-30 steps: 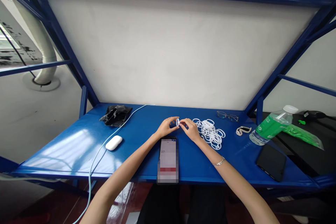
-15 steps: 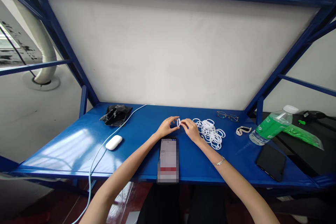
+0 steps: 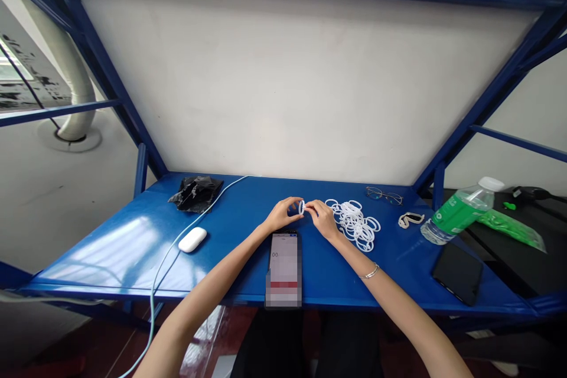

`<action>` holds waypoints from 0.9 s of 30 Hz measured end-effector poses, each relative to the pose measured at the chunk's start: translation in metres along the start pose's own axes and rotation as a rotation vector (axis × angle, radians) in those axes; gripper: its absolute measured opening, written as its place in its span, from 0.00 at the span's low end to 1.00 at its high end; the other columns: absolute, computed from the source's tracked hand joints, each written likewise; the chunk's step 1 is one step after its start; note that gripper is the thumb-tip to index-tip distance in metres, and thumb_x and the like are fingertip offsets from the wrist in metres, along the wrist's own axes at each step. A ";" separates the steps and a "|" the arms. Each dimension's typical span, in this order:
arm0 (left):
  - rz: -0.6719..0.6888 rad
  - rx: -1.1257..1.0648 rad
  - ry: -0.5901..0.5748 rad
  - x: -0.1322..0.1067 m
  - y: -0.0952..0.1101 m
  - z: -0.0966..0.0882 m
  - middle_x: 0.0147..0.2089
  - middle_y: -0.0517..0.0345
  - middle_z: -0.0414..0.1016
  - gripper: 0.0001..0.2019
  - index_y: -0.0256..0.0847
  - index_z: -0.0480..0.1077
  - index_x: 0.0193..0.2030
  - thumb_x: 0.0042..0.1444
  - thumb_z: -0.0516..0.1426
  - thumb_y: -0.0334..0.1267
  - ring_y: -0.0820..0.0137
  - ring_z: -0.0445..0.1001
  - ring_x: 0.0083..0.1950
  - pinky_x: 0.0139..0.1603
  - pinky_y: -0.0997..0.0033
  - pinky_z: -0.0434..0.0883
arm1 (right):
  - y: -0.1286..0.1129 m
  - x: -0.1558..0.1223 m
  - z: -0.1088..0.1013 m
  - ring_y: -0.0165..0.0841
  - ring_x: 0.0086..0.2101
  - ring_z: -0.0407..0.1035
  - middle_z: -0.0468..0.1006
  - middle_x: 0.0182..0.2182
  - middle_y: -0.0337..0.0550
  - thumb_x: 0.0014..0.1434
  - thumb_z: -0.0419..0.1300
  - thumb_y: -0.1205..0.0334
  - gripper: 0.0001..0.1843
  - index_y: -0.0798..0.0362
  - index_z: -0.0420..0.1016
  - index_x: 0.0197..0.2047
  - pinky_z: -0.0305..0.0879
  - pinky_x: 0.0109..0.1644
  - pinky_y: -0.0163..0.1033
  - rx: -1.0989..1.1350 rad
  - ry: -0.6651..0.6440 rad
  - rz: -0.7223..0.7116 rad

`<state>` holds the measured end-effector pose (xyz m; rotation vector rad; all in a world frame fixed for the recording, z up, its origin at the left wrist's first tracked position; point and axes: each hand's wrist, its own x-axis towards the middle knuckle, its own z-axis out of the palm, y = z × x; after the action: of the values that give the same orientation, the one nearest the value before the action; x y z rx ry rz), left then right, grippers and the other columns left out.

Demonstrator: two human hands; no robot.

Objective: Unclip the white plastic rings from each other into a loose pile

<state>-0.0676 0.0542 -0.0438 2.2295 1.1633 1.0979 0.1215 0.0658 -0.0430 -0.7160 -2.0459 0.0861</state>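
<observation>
Between my two hands a small white ring (image 3: 302,208) is held nearly on edge above the blue table. My left hand (image 3: 282,214) curves its thumb and fingers around the ring's left side. From the other side, my right hand (image 3: 323,218) pinches the ring with thumb and forefinger. A tangled pile of white rings (image 3: 357,225) lies on the table just right of my right hand. Directly below my left hand rests a phone (image 3: 284,271) with a lit screen, partly blurred out.
Left on the table are a white earbud case (image 3: 192,240), a pale cable (image 3: 170,248) and a crumpled black plastic bag (image 3: 196,194). To the right lie glasses (image 3: 383,195), a small whitish curled item (image 3: 410,220), a bottle (image 3: 460,211) and a dark phone (image 3: 458,273).
Both hands stay almost in place around the ring, which has shifted and turned very slightly. Everything else looks the same.
</observation>
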 end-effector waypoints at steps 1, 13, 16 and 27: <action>-0.003 -0.009 0.001 0.000 0.000 0.000 0.46 0.53 0.75 0.24 0.41 0.66 0.55 0.54 0.61 0.47 0.65 0.74 0.43 0.39 0.70 0.71 | 0.000 0.000 0.000 0.37 0.32 0.72 0.77 0.30 0.44 0.67 0.50 0.60 0.12 0.50 0.73 0.37 0.67 0.38 0.41 0.003 0.002 -0.001; -0.048 -0.098 0.010 0.002 0.004 -0.001 0.40 0.57 0.76 0.23 0.41 0.66 0.51 0.50 0.63 0.46 0.69 0.75 0.39 0.37 0.73 0.70 | -0.003 0.001 -0.001 0.35 0.31 0.72 0.77 0.29 0.43 0.66 0.52 0.61 0.11 0.51 0.72 0.34 0.67 0.36 0.38 0.034 0.035 0.012; -0.056 -0.108 0.016 0.002 0.005 -0.001 0.39 0.57 0.75 0.23 0.40 0.66 0.51 0.50 0.63 0.46 0.70 0.74 0.37 0.36 0.74 0.70 | -0.003 0.002 -0.001 0.35 0.31 0.72 0.77 0.29 0.43 0.66 0.53 0.62 0.10 0.51 0.72 0.33 0.67 0.36 0.38 0.043 0.048 0.023; -0.063 -0.119 0.040 0.002 0.009 -0.003 0.37 0.58 0.74 0.23 0.39 0.67 0.50 0.49 0.64 0.45 0.71 0.72 0.36 0.34 0.74 0.70 | -0.001 0.001 -0.001 0.35 0.31 0.73 0.78 0.28 0.42 0.65 0.53 0.61 0.11 0.51 0.73 0.33 0.67 0.36 0.38 0.054 0.052 0.071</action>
<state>-0.0652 0.0508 -0.0354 2.0762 1.1448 1.1602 0.1214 0.0655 -0.0417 -0.7500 -1.9614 0.1610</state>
